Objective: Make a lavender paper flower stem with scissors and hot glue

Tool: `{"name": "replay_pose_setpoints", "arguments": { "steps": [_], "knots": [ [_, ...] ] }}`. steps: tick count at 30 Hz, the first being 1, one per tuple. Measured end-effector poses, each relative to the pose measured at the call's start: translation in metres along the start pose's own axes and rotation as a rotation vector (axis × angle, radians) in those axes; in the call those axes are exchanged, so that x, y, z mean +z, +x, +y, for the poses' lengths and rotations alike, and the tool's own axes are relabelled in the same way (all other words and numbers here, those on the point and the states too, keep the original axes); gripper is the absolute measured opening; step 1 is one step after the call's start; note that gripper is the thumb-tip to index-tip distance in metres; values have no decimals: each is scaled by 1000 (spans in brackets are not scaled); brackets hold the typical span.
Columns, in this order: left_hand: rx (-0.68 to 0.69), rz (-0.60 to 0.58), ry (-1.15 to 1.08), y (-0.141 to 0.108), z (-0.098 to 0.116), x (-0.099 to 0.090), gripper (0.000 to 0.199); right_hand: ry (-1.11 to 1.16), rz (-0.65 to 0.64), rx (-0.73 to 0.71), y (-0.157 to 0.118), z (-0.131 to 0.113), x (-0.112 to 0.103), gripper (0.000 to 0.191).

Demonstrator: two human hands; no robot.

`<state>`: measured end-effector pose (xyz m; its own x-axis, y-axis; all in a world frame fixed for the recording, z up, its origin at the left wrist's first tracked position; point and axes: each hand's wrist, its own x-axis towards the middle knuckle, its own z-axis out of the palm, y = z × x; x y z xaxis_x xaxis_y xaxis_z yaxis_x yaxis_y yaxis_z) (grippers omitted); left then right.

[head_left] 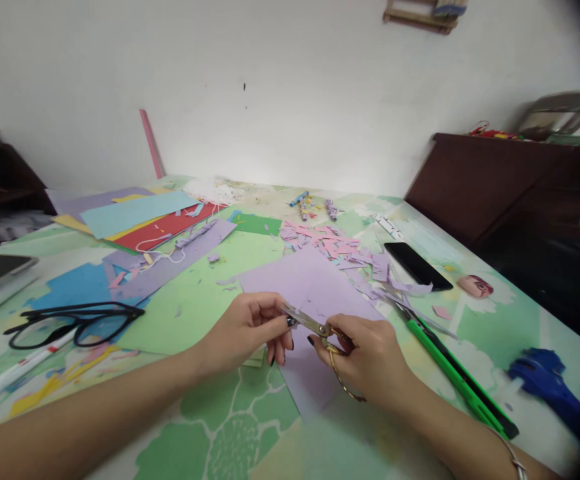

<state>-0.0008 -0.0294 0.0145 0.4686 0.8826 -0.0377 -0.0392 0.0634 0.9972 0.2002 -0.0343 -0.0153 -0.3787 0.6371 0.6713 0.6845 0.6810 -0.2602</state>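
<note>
My right hand has its thumb and fingers in the gold-coloured handles of small scissors. The blades point left and reach the fingertips of my left hand. My left thumb and forefinger are pinched together beside the blade tips; whatever small piece they hold is too hidden to make out. Under both hands lies a light purple sheet of paper, overlapping a light green sheet. Beyond the purple sheet is a heap of pink and purple paper scraps.
On the right are a green box cutter, a black phone, an eraser and a blue glue gun. Black-framed glasses lie on the left, with coloured sheets behind them. Small rolled paper pieces lie farther back.
</note>
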Motion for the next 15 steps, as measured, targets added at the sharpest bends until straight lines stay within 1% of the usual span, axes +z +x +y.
{"name": "replay_pose_setpoints", "arguments": {
  "steps": [15],
  "knots": [
    [-12,5,38,-2,-1,-2,11,-11,-34,5,0,3,-4,12]
  ]
}}
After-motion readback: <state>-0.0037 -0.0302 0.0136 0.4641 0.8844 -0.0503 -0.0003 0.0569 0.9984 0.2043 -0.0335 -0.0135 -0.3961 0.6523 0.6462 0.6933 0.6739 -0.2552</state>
